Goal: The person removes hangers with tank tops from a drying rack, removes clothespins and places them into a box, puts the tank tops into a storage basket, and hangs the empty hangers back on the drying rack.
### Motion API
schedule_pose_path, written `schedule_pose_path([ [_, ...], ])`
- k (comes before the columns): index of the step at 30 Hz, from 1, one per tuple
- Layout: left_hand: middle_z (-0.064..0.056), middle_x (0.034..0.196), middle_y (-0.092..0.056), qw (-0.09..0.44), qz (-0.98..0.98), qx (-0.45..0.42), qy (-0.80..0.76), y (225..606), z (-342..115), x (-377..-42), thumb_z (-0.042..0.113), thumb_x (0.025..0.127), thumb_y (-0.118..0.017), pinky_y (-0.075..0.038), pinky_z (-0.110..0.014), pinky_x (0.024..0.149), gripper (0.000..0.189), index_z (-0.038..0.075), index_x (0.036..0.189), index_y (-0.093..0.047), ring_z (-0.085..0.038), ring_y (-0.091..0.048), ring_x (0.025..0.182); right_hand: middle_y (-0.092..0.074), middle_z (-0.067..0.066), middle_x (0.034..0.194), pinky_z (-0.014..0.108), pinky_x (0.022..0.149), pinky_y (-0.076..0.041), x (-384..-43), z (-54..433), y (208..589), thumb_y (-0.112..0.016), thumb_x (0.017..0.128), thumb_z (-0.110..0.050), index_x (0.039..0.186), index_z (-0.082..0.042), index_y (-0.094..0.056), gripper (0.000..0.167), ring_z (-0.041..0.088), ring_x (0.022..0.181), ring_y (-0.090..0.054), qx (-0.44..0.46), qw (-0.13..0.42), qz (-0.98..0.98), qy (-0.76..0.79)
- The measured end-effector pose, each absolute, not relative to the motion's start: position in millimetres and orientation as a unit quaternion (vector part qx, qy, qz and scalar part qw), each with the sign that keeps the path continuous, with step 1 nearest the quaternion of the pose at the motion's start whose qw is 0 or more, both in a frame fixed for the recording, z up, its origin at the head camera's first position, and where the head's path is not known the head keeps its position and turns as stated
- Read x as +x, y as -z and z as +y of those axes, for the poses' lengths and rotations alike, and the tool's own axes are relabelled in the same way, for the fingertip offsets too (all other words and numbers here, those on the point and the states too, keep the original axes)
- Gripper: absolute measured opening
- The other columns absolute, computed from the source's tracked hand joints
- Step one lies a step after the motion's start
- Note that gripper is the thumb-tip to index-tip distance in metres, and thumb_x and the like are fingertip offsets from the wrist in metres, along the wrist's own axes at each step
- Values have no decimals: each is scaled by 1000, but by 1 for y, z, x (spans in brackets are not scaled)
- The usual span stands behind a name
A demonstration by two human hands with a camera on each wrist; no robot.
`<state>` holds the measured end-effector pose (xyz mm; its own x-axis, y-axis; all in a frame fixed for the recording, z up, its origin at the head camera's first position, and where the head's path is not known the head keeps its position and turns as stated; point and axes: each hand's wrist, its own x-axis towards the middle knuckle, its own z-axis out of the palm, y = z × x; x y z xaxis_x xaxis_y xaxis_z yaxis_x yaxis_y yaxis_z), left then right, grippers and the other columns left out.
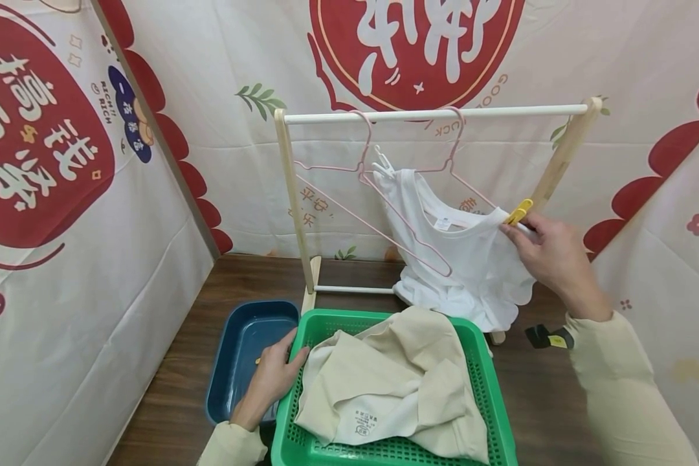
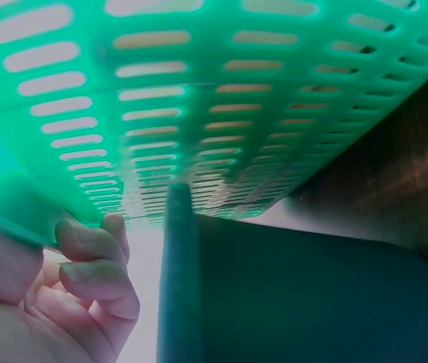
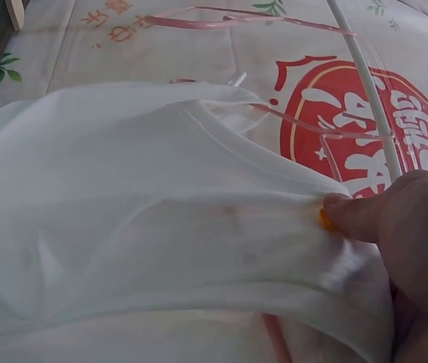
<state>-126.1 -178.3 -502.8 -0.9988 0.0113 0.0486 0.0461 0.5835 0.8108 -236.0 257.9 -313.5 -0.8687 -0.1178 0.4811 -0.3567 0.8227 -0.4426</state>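
Note:
A white sleeveless top (image 1: 460, 252) hangs on a pink hanger (image 1: 455, 149). A white clothespin (image 1: 384, 163) clips one shoulder and a yellow clothespin (image 1: 520, 211) the other. With thumb and fingers, my right hand (image 1: 553, 252) pinches the top's shoulder right at the yellow clothespin. In the right wrist view the thumb (image 3: 358, 215) lies over the cloth, with a bit of yellow at its tip. My left hand (image 1: 274, 372) grips the rim of a green basket (image 1: 498, 404), fingers curled beneath it. A beige garment (image 1: 384, 382) with printed text lies crumpled in the basket.
The hangers hook over the white bar (image 1: 512, 112) of a wooden-ended rack; a second pink hanger (image 1: 332, 169) hangs bare at left. A blue tray (image 1: 224, 362) stands on the dark wooden table (image 1: 169, 401), partly behind my left hand. Printed cloth walls (image 1: 239, 213) enclose the space.

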Motion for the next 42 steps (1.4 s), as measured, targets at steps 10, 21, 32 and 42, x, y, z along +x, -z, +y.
schedule_pose_path([
  [10, -9, 103, -72, 18, -891, -22, 454, 504, -178, -125, 21, 100, -60, -54, -24, 62, 47, 11, 144, -50, -9, -66, 74, -68, 31, 103, 7, 52, -33, -231, 255, 312, -66, 95, -17, 112, 6, -67, 29, 42, 79, -61, 107, 269, -914, -283],
  [21, -11, 105, -72, 26, -895, -29, 445, 505, -179, -125, 20, 100, -60, -53, -25, 64, 48, 10, 145, -49, -9, -66, 76, -68, 31, 99, -2, 63, -28, -221, 259, 300, -67, 94, -18, 108, 8, -68, 29, 44, 84, -62, 97, 306, -899, -297],
  [32, -9, 99, -72, 24, -892, -34, 450, 505, -180, -126, 22, 100, -60, -52, -24, 61, 46, 12, 144, -50, -6, -63, 71, -68, 30, 95, -3, 67, -31, -205, 268, 286, -73, 89, -11, 108, 7, -70, 27, -22, 76, -40, 114, 354, -876, -306],
  [42, -8, 98, -72, 21, -893, -31, 449, 504, -180, -126, 22, 100, -60, -52, -24, 60, 47, 12, 145, -50, -6, -63, 69, -66, 31, 89, -2, 66, -30, -190, 273, 274, -74, 87, -8, 105, 10, -69, 26, -23, 71, -38, 111, 384, -870, -288],
])
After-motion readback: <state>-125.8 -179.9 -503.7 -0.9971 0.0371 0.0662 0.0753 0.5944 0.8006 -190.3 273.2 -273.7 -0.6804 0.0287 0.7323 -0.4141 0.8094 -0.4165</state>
